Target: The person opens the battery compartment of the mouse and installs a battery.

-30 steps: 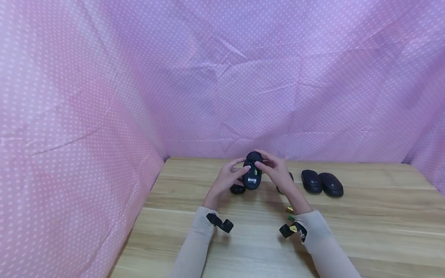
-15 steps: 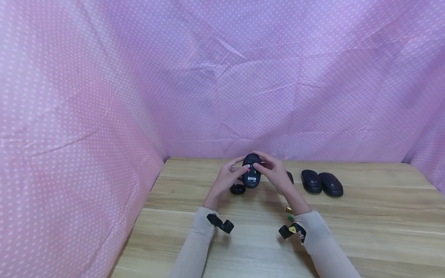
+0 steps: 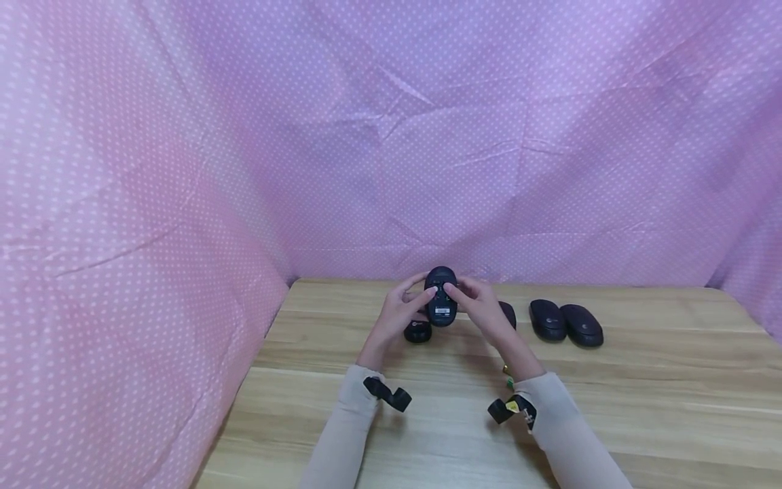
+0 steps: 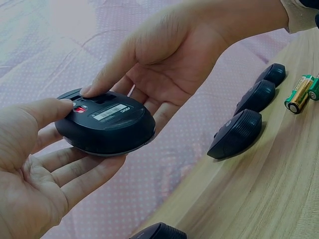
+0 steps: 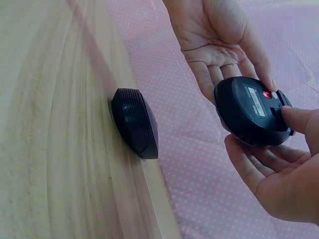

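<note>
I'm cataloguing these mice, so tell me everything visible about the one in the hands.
The mouse is black and oval, apparently plastic, turned underside up. That face shows a white label with barcode-like markings, a red spot and a dark recess. The left hand and right hand hold it clear of the table, thumbs on the underside, fingers around and below. Its top faces away and is hidden.

Held mouse [image 4: 107, 133], underside: white barcode label [image 4: 110, 113], brand letters [image 4: 123, 108] apparently "AOC"; remaining print illegible. Mice [image 3: 546, 312] on table [image 3: 440, 428]: logos [image 3: 553, 320] unreadable.
</note>
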Demonstrator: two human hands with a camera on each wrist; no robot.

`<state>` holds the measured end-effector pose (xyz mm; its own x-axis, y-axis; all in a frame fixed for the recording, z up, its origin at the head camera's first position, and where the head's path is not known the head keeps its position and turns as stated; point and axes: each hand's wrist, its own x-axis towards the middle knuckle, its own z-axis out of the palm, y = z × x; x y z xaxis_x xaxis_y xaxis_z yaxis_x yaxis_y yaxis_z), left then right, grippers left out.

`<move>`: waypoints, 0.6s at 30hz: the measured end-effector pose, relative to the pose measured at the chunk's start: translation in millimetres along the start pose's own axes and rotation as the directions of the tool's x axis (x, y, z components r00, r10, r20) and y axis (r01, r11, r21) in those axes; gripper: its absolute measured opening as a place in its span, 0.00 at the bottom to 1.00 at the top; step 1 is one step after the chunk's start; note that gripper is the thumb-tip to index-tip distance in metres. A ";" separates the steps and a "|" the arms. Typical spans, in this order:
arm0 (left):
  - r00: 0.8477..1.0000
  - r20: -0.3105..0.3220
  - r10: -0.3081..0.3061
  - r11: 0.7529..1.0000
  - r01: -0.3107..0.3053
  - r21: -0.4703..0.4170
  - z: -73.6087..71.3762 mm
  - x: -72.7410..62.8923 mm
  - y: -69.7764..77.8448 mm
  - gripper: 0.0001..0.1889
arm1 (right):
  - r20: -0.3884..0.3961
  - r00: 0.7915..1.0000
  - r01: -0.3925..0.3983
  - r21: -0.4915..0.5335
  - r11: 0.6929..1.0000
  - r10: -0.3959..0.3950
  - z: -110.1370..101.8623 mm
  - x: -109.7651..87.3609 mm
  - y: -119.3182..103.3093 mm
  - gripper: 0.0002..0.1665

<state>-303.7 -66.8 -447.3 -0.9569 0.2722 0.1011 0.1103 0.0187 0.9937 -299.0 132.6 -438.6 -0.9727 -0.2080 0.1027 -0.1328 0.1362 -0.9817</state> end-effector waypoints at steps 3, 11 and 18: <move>1.000 0.001 0.007 1.000 -0.007 -0.005 -0.6 -0.5 -0.6 0.26 | 0.009 1.000 -0.017 0.014 1.000 0.017 0.4 -0.9 -0.6 0.30; 1.000 -0.002 0.006 0.999 -0.007 -0.053 -0.7 -0.9 0.7 0.27 | 0.014 1.000 -0.001 -0.001 1.000 0.001 0.6 -1.5 -2.4 0.31; 1.000 -0.014 0.002 0.999 -0.002 -0.041 0.2 -0.1 1.1 0.26 | 0.020 1.000 0.021 0.007 1.000 -0.021 0.8 -1.7 -2.5 0.30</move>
<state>-303.4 -66.6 -446.2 -0.9605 0.2584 0.1035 0.1015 -0.0210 0.9946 -296.9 131.9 -436.5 -0.9657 -0.2302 0.1200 -0.1516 0.1247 -0.9806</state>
